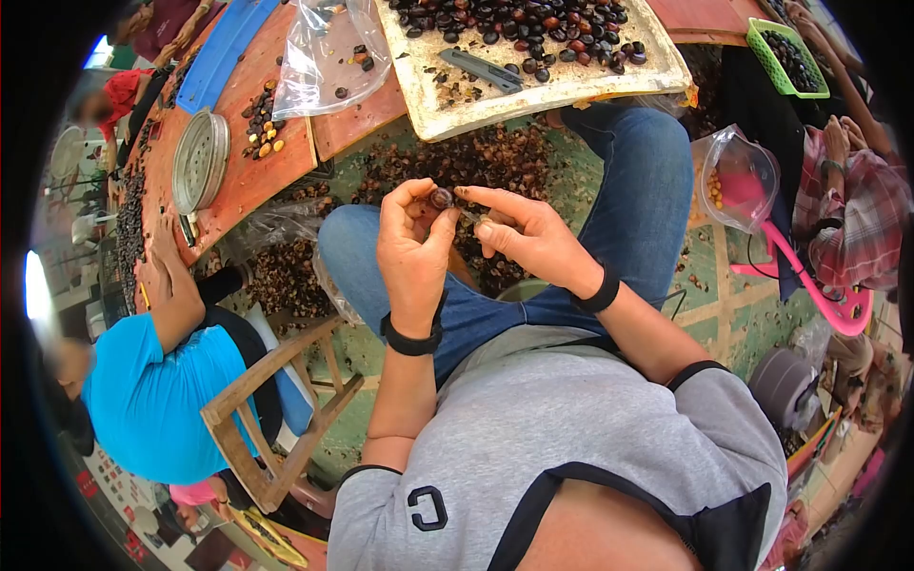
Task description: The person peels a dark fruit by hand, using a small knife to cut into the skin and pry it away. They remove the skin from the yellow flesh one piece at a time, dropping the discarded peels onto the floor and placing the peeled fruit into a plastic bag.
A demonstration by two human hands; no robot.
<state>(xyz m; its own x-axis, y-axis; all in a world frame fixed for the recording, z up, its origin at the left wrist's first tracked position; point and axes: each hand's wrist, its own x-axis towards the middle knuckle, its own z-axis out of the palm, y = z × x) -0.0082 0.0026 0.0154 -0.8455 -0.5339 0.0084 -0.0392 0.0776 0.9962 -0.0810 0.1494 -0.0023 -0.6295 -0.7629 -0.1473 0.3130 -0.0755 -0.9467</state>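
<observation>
My left hand [411, 249] holds a small dark round nut [441, 198] between thumb and fingertips, above my knees. My right hand [526, 238] is right beside it, its forefinger stretched onto the nut and its other fingers curled around a small tool that is mostly hidden. Both wrists wear black bands. Ahead of my knees lies a white tray [447, 112] heaped with dark nuts [533, 27], with a grey knife [481, 70] resting on it. Brown shell scraps [476, 157] cover the floor under my hands.
A person in a blue shirt [152, 395] sits on a wooden stool [276, 409] to my left at an orange table [276, 133] with a metal sieve [198, 160] and a plastic bag [328, 52]. To my right are a bag [738, 181], a pink scoop [819, 285], a person in plaid [857, 209] and a green basket [785, 48].
</observation>
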